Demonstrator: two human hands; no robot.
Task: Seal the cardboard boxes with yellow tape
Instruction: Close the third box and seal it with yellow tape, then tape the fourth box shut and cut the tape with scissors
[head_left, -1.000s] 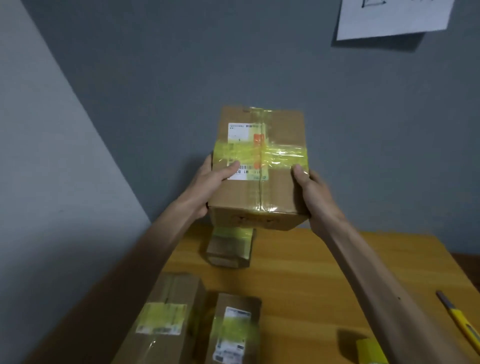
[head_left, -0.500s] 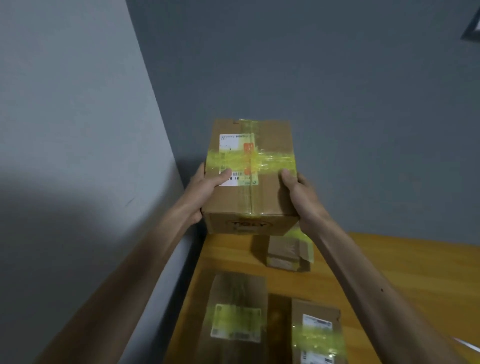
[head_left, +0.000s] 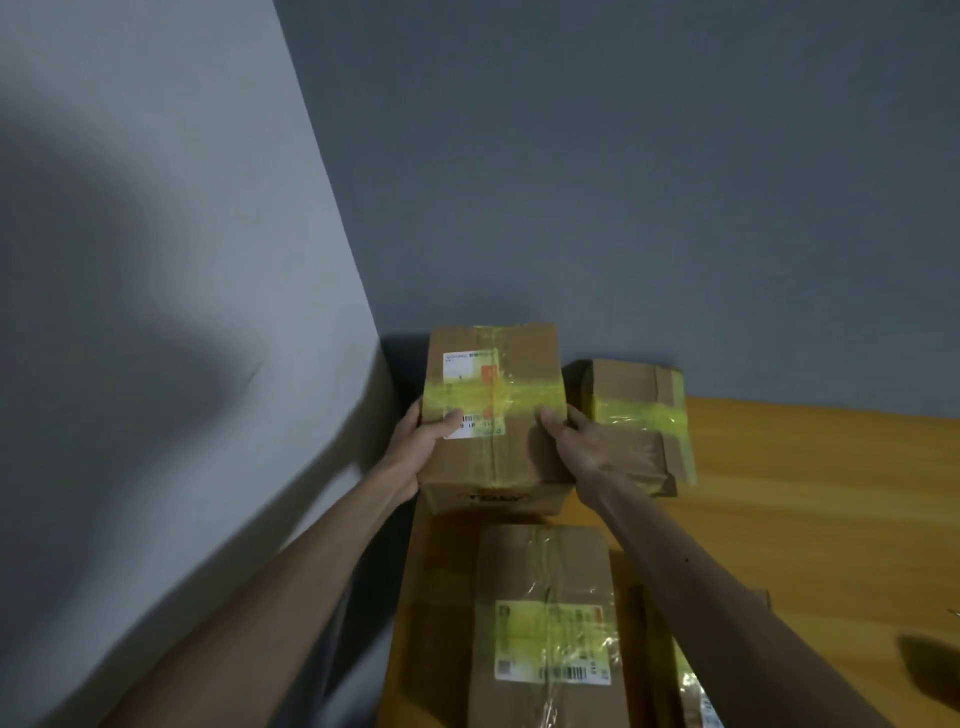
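Observation:
I hold a cardboard box (head_left: 519, 441), crossed with yellow tape and bearing a white label, low over the table's far left corner. My left hand (head_left: 421, 449) grips its left side with the thumb on top. My right hand (head_left: 582, 447) grips its right side the same way. Whether its bottom touches the table I cannot tell. A smaller taped box (head_left: 636, 410) stands just to its right by the wall. A longer taped box (head_left: 545, 623) lies in front, toward me. No tape roll is in view.
The wooden table (head_left: 805, 519) stretches to the right. A pale wall (head_left: 182, 312) runs close along its left edge and a grey wall (head_left: 623, 182) behind. Another taped box (head_left: 696, 691) peeks out beneath my right forearm. A dark shape (head_left: 930, 665) lies at the right edge.
Both hands have lowered the box from chest height down toward the table's back left corner, beside the small box. The view has swung left and downward.

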